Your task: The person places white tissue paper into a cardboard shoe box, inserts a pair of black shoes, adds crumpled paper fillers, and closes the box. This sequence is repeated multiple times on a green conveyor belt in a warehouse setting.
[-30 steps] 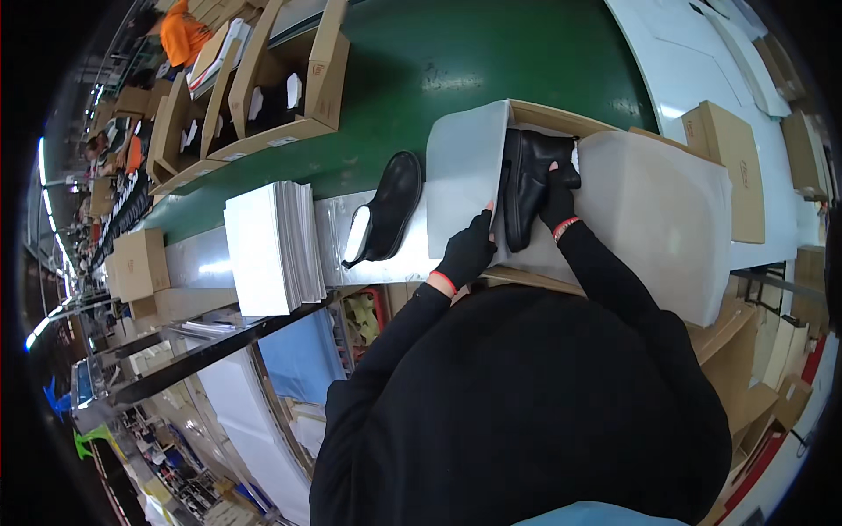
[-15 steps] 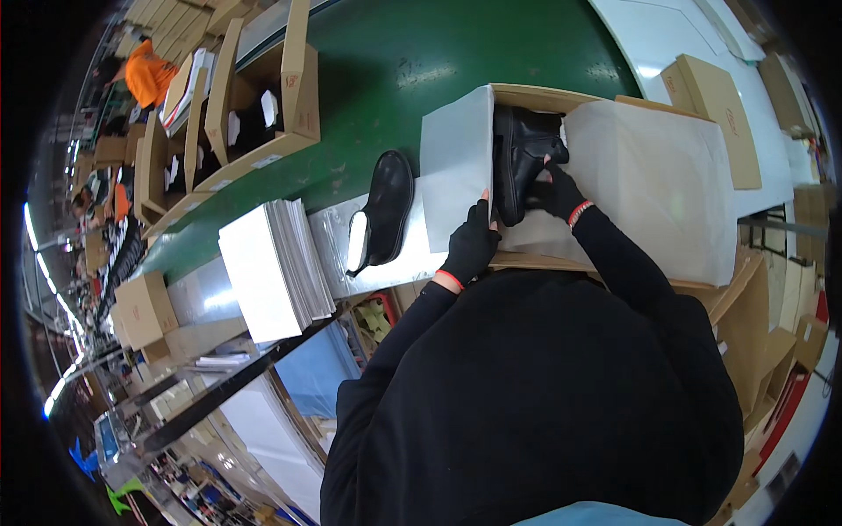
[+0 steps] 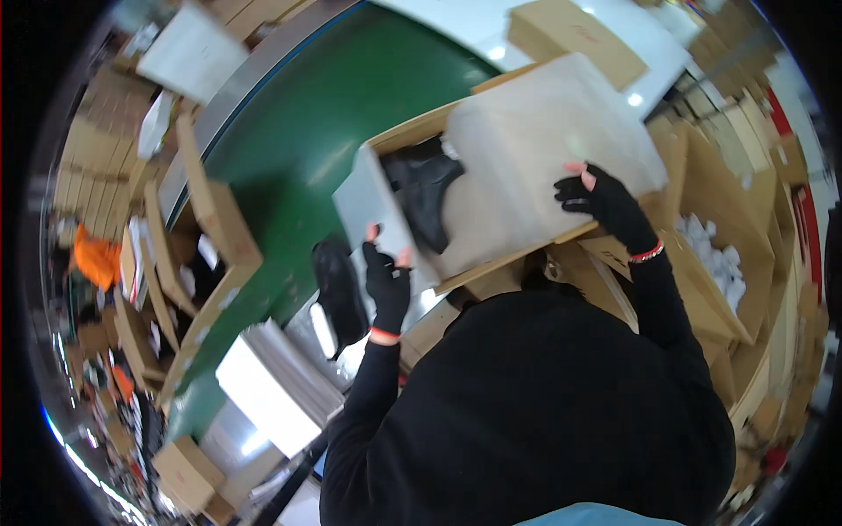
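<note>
Black-gloved hands [image 3: 388,285]: two. Black boots [image 3: 338,285]: two, one inside the single paper-lined box [image 3: 517,259], one outside. Stacks of white sheets [image 3: 266,390]: one. Red wristbands [image 3: 647,252]: two. Crumpled white wads [image 3: 715,261]: several, exact count obscured.

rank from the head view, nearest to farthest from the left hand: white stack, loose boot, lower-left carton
Nearest to the left hand first:
1. loose boot, just to its left
2. white stack, to the lower left, beyond the boot
3. lower-left carton, past the stack
</note>
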Demonstrator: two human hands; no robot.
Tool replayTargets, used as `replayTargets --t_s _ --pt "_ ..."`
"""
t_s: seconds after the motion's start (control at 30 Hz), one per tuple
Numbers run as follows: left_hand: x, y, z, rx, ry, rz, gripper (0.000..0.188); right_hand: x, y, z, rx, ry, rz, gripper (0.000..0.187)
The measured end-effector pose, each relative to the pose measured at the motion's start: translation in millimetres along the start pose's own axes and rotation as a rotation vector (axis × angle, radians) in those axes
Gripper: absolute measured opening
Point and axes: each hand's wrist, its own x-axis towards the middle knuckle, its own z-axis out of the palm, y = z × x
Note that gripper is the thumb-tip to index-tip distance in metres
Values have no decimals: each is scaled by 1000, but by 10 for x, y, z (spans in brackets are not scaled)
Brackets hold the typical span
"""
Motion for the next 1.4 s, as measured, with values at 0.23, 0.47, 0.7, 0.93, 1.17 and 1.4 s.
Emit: replayTargets --t_s 0.23,0.47,0.7,0.93,1.17,1.4 --pt "35 883 577 -192 33 111 43 -1100 -1025 -1647 -333 464 -242 38" --pt "-384 1652 1953 -186 -259 141 35 -2043 -185 -3999 -456 681 323 36" --pt "-697 2256 2729 -116 -391 109 26 -1561 1234 -5175 -590 285 661 26" --pt "-970 2583 2531 137 -324 -68 23 -344 2580 -5160 -1518 115 431 120" --pt "-1277 2477 2300 79 -61 -115 23 -26 2604 -4714 -1748 -58 393 98" --pt "-1153 2471 2396 50 -126 40 27 -211 2244 -5350 -1246 465 52 85"
